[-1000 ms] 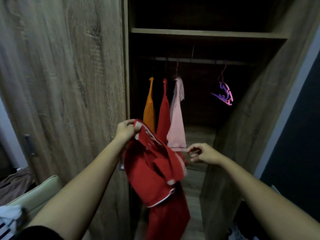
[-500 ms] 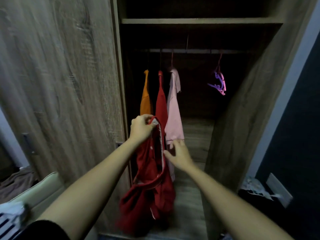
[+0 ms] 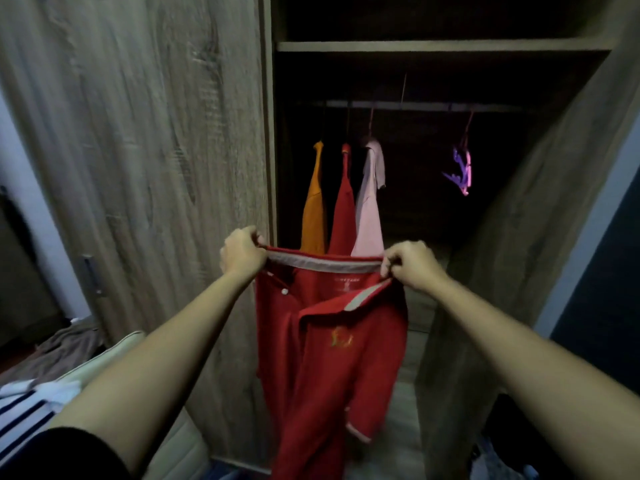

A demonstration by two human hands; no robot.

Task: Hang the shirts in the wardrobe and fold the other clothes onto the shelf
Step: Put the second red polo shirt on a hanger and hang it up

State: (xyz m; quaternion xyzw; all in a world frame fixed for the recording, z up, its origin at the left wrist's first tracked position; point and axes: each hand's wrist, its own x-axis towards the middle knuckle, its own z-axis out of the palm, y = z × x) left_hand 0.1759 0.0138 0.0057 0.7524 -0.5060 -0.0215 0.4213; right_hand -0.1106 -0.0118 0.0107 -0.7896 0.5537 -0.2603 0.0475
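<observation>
Holding the red polo shirt [image 3: 332,358] up by its collar [image 3: 325,263], you have it spread between both hands at the middle of the view, in front of the open wardrobe [image 3: 519,237]. Your left hand [image 3: 244,252] is clenched round the collar's end at 9 o'clock of the shirt, fingers curled over the fabric. Your right hand [image 3: 410,266] pinches the other end at 3 o'clock, so the collar runs taut and nearly level between them.

The shirt is deep red, with a pale grey band along the collar edge and the same trim on the sleeve cuff at 5 o'clock. A white button [image 3: 284,291] sits on the open placket, and a small gold emblem [image 3: 341,338] marks the chest. Faint lettering shows inside the neck, too small to read. The body hangs loose and creased toward 6 o'clock.

At 12 o'clock, behind the collar, an orange shirt [image 3: 313,209], a red shirt [image 3: 343,209] and a pink shirt [image 3: 369,206] hang side by side on the rail [image 3: 415,106]. A purple hanger [image 3: 462,171] hangs at 2 o'clock, well apart from them. The shelf [image 3: 433,46] lies above the rail. A striped garment [image 3: 20,410] lies at 8 o'clock.
</observation>
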